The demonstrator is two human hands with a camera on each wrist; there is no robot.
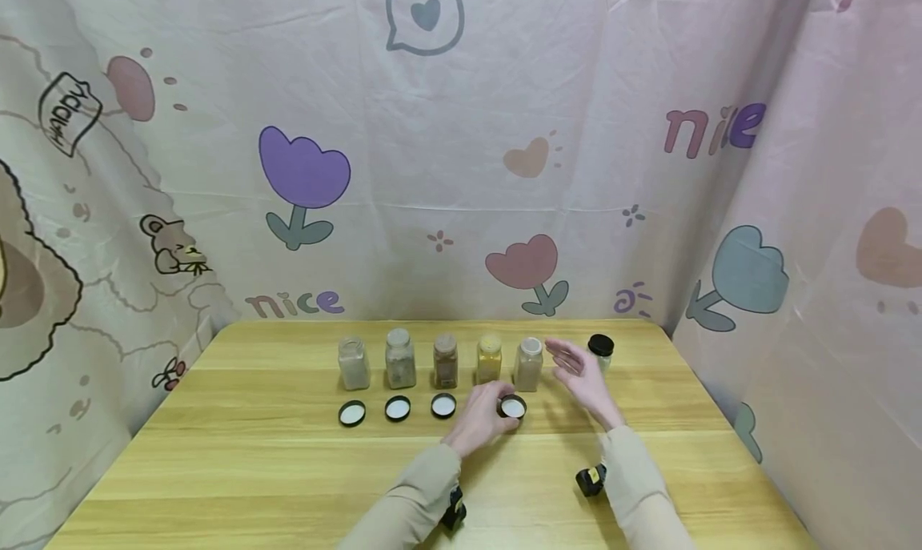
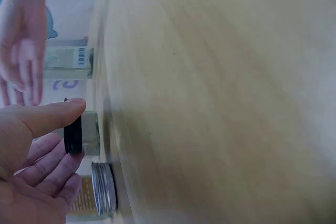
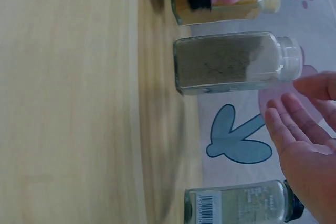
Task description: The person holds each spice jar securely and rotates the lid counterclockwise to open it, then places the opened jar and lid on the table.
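Note:
My left hand (image 1: pixel 481 418) pinches a black jar lid (image 1: pixel 512 407) between thumb and fingertips, its white inner face upward. Behind that lid stands an uncapped glass jar (image 1: pixel 528 366) of grey-brown powder. My right hand (image 1: pixel 582 378) is just right of this jar, fingers extended and holding nothing. The right wrist view shows its thumb close by the mouth of the powder jar (image 3: pixel 226 61). In the left wrist view the held lid (image 2: pixel 73 132) is seen edge-on, and a metal-sided lid (image 2: pixel 105 188) lies near the yellow jar (image 1: pixel 489 362).
Left of the yellow jar stand more uncapped jars: a brown one (image 1: pixel 446 364), a grey one (image 1: pixel 400 362) and a pale one (image 1: pixel 354 366). Upturned lids (image 1: pixel 351 413) lie before them. A black-capped jar (image 1: pixel 600 347) stands at right on the wooden table (image 1: pixel 238 454). A printed curtain hangs behind.

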